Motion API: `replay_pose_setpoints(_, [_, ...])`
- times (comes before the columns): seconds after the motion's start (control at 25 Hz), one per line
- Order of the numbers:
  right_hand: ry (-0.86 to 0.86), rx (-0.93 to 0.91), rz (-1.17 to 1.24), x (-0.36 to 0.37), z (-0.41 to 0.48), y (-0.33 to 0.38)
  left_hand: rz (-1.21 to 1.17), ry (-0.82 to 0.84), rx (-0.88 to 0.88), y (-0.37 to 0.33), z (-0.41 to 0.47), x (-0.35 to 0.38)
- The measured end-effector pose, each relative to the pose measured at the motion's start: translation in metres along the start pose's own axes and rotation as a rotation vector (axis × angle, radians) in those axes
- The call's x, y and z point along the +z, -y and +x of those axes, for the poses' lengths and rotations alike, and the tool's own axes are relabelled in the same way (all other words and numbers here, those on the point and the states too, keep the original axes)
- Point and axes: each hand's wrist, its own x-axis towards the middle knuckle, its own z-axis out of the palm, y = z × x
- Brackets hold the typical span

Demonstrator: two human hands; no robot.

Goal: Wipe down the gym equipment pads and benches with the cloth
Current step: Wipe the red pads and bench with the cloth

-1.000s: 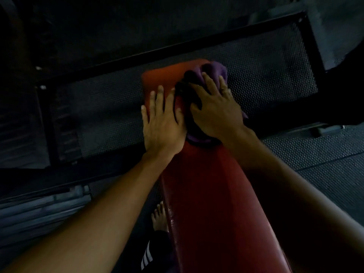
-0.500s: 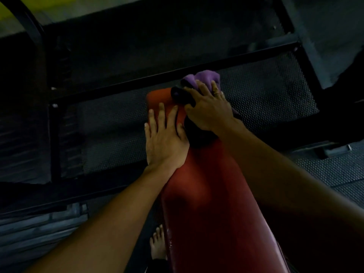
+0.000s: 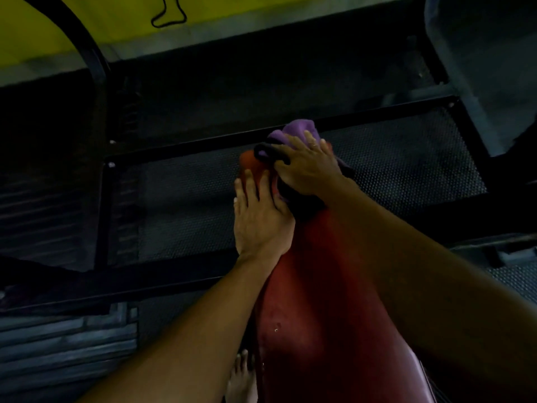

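Observation:
A long red bench pad [image 3: 313,309] runs from the bottom of the view up to its far end near the middle. A purple and black cloth [image 3: 296,132] is bunched at that far end. My right hand [image 3: 308,167] lies on top of the cloth with fingers spread, pressing it against the pad. My left hand [image 3: 258,213] rests flat on the pad's left edge, just beside the right hand, fingers straight.
A black metal frame [image 3: 186,146] with a dark textured floor mat [image 3: 191,205] lies beyond and left of the bench. A curved black bar [image 3: 87,50] rises at upper left before a yellow wall. My bare foot [image 3: 241,379] stands left of the bench.
My right hand has pushed the cloth farther along the pad to its far end, and the cloth now hangs over the end. My left hand stayed flat on the pad.

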Motion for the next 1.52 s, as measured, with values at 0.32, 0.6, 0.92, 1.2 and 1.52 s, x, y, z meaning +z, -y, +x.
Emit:
replay_pose_setpoints(0.32, [-0.018, 0.031, -0.021, -0.005, 0.003, -0.009, -0.166, 0.039, -0.207, -0.005, -0.014, -0.009])
replay_pose_setpoints(0.6, [0.038, -0.302, 0.067, 0.015, -0.035, 0.017, -0.223, 0.105, -0.282, 0.004, -0.046, -0.011])
replay_pose_setpoints(0.92, [0.018, -0.129, 0.006, 0.021, -0.017, 0.052, -0.322, 0.018, -0.247, 0.013, -0.078, -0.003])
replay_pose_setpoints(1.2, [0.013, -0.253, 0.072, 0.036, -0.109, 0.051, -0.564, -0.05, -0.209, 0.022, -0.124, -0.002])
replay_pose_setpoints(1.52, [-0.012, -0.08, 0.109, 0.025, -0.141, 0.049, -0.64, -0.041, -0.184, 0.028, -0.14, 0.003])
